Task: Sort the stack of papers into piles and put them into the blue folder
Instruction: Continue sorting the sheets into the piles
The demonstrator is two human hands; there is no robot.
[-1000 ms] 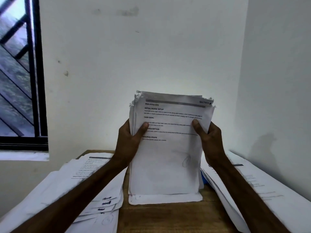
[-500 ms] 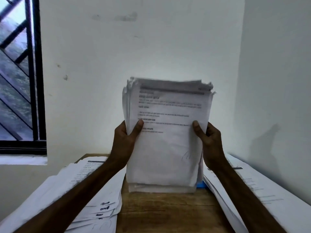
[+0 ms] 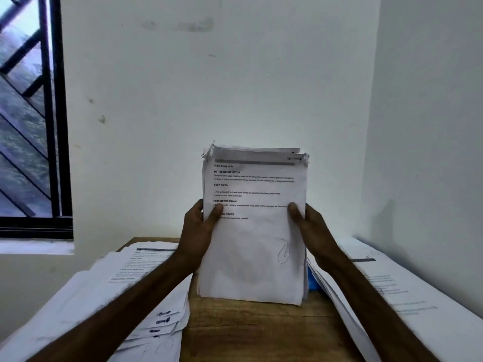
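Plain white painted back wall [image 3: 209, 87], bit grubby: grey smudges [image 3: 196, 24] up top, small dark mark [image 3: 102, 118] lower left. Second white side wall [image 3: 431, 100] on right, meets it in corner, soft shadow [image 3: 389, 218] low down. Black-framed window [image 3: 62, 126] at left, diagonal black bars [image 3: 23, 100], pale sill [image 3: 34, 246] under. Light dim, bluish. Brown wooden table [image 3: 248, 330] up against back wall.

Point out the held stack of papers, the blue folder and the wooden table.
held stack of papers [image 3: 251, 246], head view, blank lower half of top sheet
blue folder [image 3: 312, 281], head view, sliver showing right of the stack
wooden table [image 3: 248, 333], head view, bare top
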